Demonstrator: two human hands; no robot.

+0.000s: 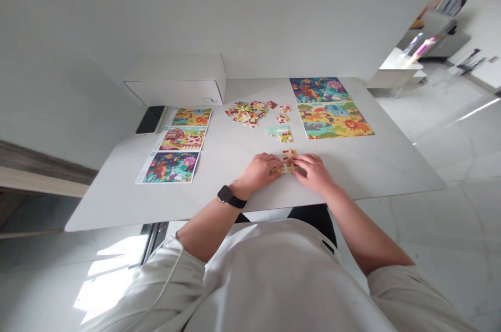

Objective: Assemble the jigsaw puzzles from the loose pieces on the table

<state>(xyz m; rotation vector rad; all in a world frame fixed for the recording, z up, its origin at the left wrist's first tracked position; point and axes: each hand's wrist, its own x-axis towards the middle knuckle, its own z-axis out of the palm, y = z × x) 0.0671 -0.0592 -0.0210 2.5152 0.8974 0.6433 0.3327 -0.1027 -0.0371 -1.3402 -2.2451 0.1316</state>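
Note:
Near the table's front edge, my left hand (261,172) and my right hand (315,175) are on either side of a small cluster of jigsaw puzzle pieces (289,163). Fingers of both hands curl inward and grip the cluster's edges, covering part of it. One red-brown piece juts up from the cluster's far side. Just beyond lies a joined section of puzzle (282,132) in pale blue and green. Farther back are a couple of loose pieces (282,118) and a heap of mixed pieces (248,113).
Two finished puzzles, a dark one (319,90) and a yellow animal one (332,119), lie at the right. Printed picture sheets (182,139) lie at the left, beside a black phone (151,119). A white box (172,93) stands against the wall.

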